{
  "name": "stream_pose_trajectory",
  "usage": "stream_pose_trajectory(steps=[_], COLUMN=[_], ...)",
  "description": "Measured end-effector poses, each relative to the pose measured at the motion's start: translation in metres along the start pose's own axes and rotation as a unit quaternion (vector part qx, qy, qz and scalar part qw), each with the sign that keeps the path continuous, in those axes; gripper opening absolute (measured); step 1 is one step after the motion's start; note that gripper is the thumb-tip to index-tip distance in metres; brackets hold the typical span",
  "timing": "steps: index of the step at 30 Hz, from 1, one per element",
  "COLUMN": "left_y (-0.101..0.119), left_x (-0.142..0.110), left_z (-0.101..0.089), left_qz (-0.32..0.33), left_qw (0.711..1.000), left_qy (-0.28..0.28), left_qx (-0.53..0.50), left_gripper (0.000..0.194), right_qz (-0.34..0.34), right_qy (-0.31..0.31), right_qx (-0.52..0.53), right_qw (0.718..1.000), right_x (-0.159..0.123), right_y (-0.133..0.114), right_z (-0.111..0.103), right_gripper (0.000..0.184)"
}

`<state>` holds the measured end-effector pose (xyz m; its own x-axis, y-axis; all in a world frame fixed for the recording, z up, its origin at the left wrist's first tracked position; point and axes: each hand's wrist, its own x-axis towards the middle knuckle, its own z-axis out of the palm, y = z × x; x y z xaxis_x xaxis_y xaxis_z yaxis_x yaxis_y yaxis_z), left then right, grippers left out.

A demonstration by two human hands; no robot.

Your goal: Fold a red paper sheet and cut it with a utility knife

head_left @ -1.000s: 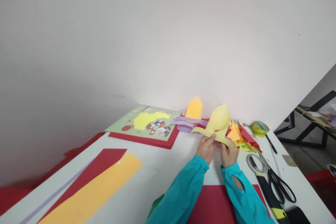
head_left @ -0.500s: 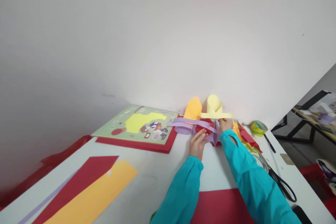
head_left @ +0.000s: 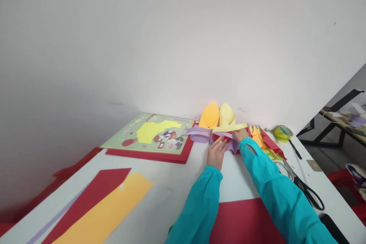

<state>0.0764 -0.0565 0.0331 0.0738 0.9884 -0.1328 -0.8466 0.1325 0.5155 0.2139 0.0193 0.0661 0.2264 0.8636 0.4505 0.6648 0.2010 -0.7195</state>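
My left hand (head_left: 216, 153) is closed at the red rolled paper piece (head_left: 220, 137), its fingertips on the red paper. My right hand (head_left: 241, 135) pinches the pale yellow paper piece (head_left: 227, 116), a rolled shape with a long strip across its base. To its left, an orange rolled paper piece (head_left: 209, 115) stands against the wall. In front of these lie a purple paper roll (head_left: 200, 137) and its strip, partly behind my left hand. Folded red, orange and green papers (head_left: 267, 143) lie just right of my right hand.
A green printed board (head_left: 134, 137) rests on red paper at the left back. Red (head_left: 94, 198) and orange sheets (head_left: 114, 206) lie at front left. Tape (head_left: 282, 133), scissors (head_left: 307, 192) and a black phone-like object (head_left: 331, 228) line the right side.
The pale yellow paper piece has moved left with my right hand and now stands close beside the orange one. My left hand stays at the red paper.
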Motion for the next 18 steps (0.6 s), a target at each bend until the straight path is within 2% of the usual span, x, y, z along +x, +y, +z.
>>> stream_pose_trajectory(steps=[2,4,7,13,18], left_y=[0.000,0.000,0.000,0.000,0.001], left_x=[0.000,0.000,-0.001,-0.001,0.000], left_z=[0.001,0.001,0.002,0.003,0.004], left_qz=[0.000,-0.001,-0.006,-0.011,-0.009], left_qw=[1.000,1.000,1.000,1.000,1.000], left_qy=[0.000,-0.001,-0.004,-0.005,0.008], left_qx=[-0.006,-0.012,-0.018,-0.024,-0.023], left_gripper=[0.019,0.017,0.018,0.031,0.032], right_qz=[0.067,0.121,0.143,0.117,0.072], right_qy=[-0.074,-0.138,-0.188,-0.189,-0.142], right_qx=[-0.071,-0.142,-0.220,-0.310,-0.315], right_qw=[0.992,0.973,0.946,0.924,0.936], right_x=[-0.001,-0.003,-0.007,-0.014,-0.021], right_y=[-0.004,-0.010,-0.021,-0.042,-0.055], right_z=[-0.004,-0.009,-0.014,-0.021,-0.033], right_gripper=[0.033,0.034,0.033,0.033,0.026])
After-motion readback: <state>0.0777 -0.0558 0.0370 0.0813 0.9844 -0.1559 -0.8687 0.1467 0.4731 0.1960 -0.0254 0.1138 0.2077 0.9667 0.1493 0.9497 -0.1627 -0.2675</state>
